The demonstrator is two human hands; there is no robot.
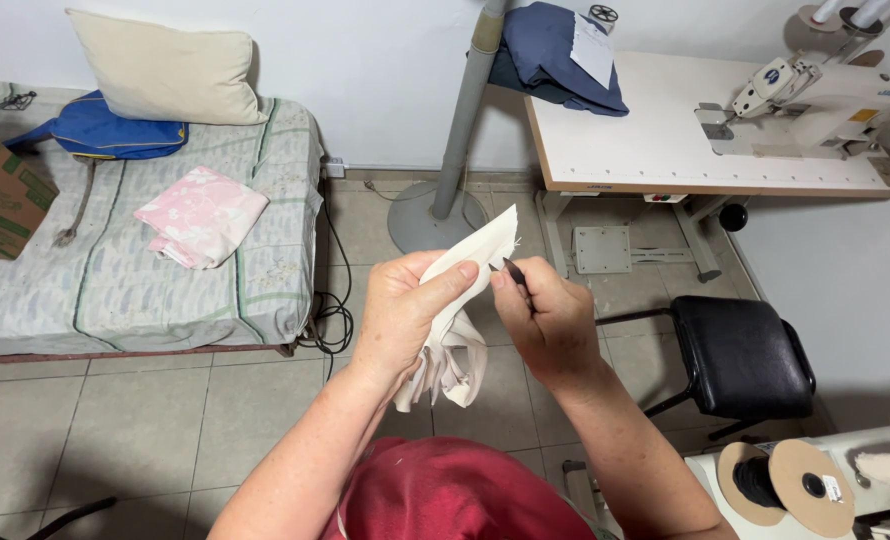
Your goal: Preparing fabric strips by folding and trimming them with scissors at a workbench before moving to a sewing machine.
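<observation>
The left hand (405,310) pinches a cream fabric piece (460,300) held in the air above the tiled floor (165,420). The right hand (545,315) grips a dark pointed tool (515,272) at the fabric's edge; the edge looks frayed, work seemingly underway.

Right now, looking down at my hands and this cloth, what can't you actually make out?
- Head view: the dark thin tool in the right hand is mostly hidden by the fingers; its kind is unclear.
- The cream cloth is partly hidden by the left hand; its full shape cannot be told.
- The sewing machine is cut off by the top edge.
</observation>
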